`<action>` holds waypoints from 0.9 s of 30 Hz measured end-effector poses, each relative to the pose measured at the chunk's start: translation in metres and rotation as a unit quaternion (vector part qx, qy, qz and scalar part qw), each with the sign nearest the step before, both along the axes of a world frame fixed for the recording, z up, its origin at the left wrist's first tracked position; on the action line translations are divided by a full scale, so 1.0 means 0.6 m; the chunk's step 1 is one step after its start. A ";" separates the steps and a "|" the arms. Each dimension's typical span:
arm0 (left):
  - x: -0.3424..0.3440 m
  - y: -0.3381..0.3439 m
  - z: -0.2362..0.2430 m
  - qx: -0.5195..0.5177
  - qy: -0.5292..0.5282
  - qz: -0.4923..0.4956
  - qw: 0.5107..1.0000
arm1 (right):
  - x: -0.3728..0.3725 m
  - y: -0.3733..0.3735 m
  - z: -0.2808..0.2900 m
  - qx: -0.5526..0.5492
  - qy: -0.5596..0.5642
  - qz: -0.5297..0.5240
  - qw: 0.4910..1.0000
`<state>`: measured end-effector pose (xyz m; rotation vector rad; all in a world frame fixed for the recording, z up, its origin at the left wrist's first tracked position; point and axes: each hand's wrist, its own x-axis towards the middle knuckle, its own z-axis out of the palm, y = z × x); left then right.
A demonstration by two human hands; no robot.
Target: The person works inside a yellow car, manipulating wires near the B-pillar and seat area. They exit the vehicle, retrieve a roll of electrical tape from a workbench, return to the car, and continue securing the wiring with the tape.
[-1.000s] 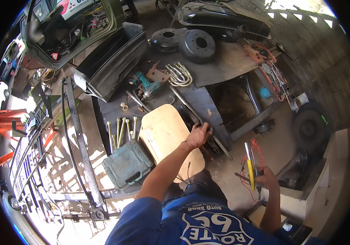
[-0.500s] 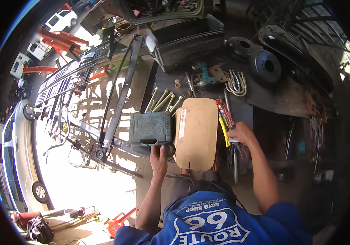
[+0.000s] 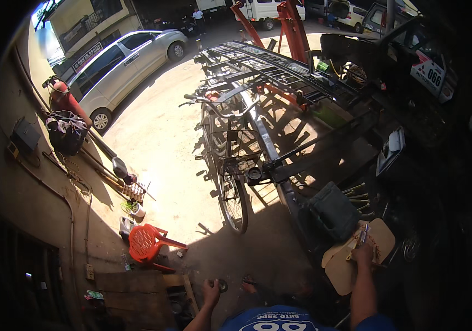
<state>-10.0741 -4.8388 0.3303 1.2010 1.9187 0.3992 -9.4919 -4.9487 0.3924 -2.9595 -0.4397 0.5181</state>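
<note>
Your right hand [image 3: 363,253] has its fingers wrapped around a slim tool [image 3: 364,234], pale end up past the fist, a bit of yellow showing beside it. Grip is narrow; exact finger placement is too small to read. Red coiled cord [image 3: 376,246] trails next to that hand. All of it sits over the tan board [image 3: 342,278]; can't tell if tool and board touch.

Your left hand [image 3: 211,293] is well apart, low in the view, fingers curled at a small dark round piece [image 3: 223,286]. Looks held at the fingertips, but it's dim there, so can't confirm how tight.

Just beyond the board: green hard case [image 3: 333,213], with a row of long bolts [image 3: 358,197] next to it. Your blue shirt [image 3: 274,319] is at the bottom edge.

Further out: bicycle [image 3: 232,203] with a front basket, standing alongside a long metal frame [image 3: 269,146]. Orange-red plastic chair [image 3: 145,243] is beyond your left hand, wooden bench top [image 3: 131,300] near that hand on its left. Silver van [image 3: 116,67] parked in the sun, red cylinder [image 3: 68,100] by the wall, orange lift post [image 3: 291,33] at the far end.
</note>
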 end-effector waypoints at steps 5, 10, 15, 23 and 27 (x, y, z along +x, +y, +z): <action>-0.199 -0.008 -0.093 -0.004 0.126 0.111 0.986 | 0.012 -0.045 -0.052 0.023 0.006 -0.011 1.000; -0.322 -0.005 -0.120 -0.091 0.158 0.078 0.980 | 0.038 -0.124 -0.031 -0.030 -0.108 0.059 0.992; -0.332 0.056 -0.133 -0.151 0.133 0.051 0.978 | 0.030 -0.058 0.099 0.065 -0.262 0.128 0.954; -0.343 0.251 -0.141 -0.109 0.073 -0.010 0.991 | -0.269 0.482 0.216 0.220 0.000 0.237 0.946; -0.390 0.316 -0.165 -0.048 0.033 0.030 0.998 | -0.462 0.725 0.199 0.178 0.116 0.448 0.868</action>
